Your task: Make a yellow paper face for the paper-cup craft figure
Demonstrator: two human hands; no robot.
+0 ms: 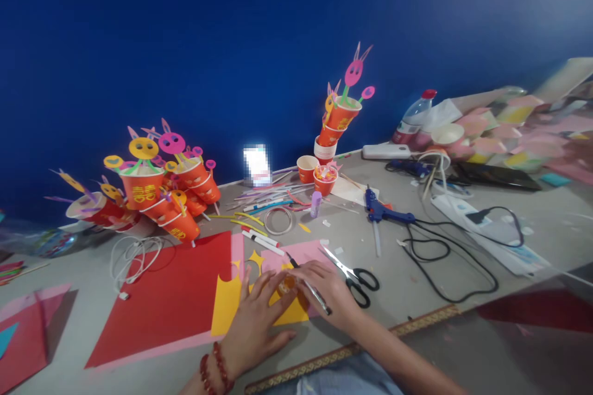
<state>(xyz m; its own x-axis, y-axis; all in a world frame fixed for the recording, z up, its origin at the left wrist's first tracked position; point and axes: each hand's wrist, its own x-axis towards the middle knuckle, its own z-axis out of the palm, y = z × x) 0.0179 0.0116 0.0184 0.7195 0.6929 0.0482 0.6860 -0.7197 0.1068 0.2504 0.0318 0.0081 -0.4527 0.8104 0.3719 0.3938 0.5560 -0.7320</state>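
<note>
My left hand (259, 324) lies flat with fingers spread on a yellow sheet of paper (223, 305), whose top edge has curved cut-outs. Its fingertips reach a small round yellowish thing (287, 284), partly hidden between my hands; I cannot make out what it is. My right hand (327, 293) grips a dark pen (319, 300), slanting across the yellow sheet. Pink paper (306, 251) lies beneath. Scissors with black handles (356, 281) rest partly open just right of my right hand. Two markers (263, 242) lie beyond my fingers.
Red paper (171, 296) spreads to the left. Stacked red paper cups with cut-out faces (142, 188) stand behind it, another stack (340, 117) at the back. A blue glue gun (386, 213), its cable and a white power strip (491, 237) lie right. A lit phone (257, 165) leans against the wall.
</note>
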